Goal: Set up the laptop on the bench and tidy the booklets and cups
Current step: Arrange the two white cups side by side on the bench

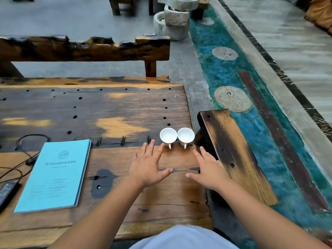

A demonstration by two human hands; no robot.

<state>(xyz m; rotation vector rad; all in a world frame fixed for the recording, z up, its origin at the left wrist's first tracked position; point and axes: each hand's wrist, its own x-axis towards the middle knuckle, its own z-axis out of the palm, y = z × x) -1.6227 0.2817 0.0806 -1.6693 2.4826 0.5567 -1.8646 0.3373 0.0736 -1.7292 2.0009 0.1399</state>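
White cups [177, 136] sit side by side, handles toward both open, empty hands [146, 165].

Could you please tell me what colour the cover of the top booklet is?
Light blue, with faint printed text and a round emblem; the booklet shows clearly in the head view.

Two white cups [177, 136]; a light-blue booklet [55, 175] with faint print; dark brown table [107, 108] patched orange, dotted with black holes; teal-blue floor strip [239, 81] at right.
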